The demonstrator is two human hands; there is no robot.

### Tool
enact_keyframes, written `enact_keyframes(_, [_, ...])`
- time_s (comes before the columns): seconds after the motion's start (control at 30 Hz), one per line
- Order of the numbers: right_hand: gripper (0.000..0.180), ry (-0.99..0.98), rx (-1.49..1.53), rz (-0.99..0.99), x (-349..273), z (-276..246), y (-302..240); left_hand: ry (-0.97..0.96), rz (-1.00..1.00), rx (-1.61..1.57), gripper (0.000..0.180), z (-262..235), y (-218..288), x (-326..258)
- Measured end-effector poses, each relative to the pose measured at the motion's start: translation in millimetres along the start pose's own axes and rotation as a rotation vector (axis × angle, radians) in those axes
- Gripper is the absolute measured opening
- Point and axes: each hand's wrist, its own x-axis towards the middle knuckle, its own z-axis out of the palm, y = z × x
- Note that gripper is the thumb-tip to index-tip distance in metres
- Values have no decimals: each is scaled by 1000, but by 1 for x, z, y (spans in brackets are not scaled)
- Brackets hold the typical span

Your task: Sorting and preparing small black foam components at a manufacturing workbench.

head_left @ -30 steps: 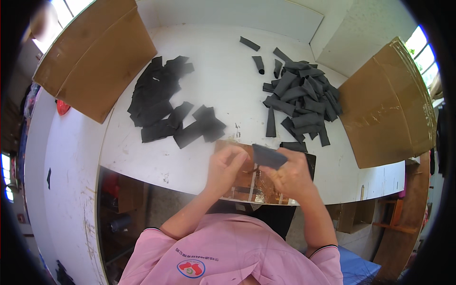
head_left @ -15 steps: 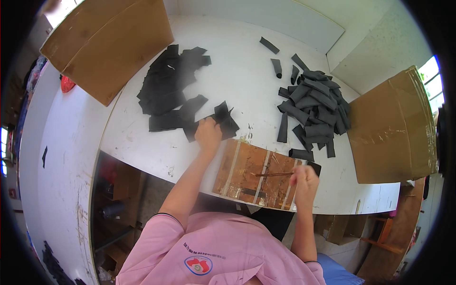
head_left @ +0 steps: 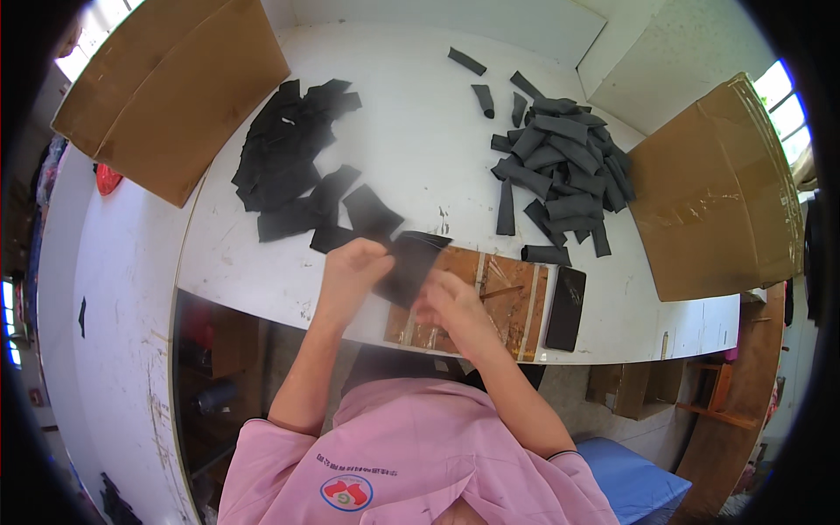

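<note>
Pinched by its left edge, a black fabric piece (head_left: 411, 269) is held up by my left hand (head_left: 352, 273), whose fingers are closed. My right hand (head_left: 448, 304) is curled at the fabric's lower right edge, a little blurred. A thin brown stick (head_left: 502, 291) pokes out to the right from behind my right hand, seemingly held in it. Below both hands lies a brown board (head_left: 512, 319) with pale tape strips, partly covered by the hand and fabric. Flat black fabric pieces (head_left: 280, 166) are heaped to the left, with a loose one (head_left: 372, 210) just beyond my left hand.
Rolled black fabric tubes (head_left: 569, 166) form a pile on the right of the white table (head_left: 411, 131). A dark phone (head_left: 566, 308) lies right of the board. Cardboard boxes stand at the left (head_left: 175, 96) and right (head_left: 713, 192). A blue seat (head_left: 626, 477) is below right.
My left hand has lifted a fabric piece off the heap toward me. My right hand has moved left from the board's right side to the fabric, uncovering the phone. The view has shifted slightly.
</note>
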Motion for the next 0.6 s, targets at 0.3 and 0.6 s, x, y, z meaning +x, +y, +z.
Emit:
enact_keyframes(0.3, [18,21,539,84,30,7,-4,-93,-157,-450,29,9,-17,-29])
enact_keyframes(0.6, [18,53,523,99,29,10,-2,-63,-102,-341,21,16,-16,-37])
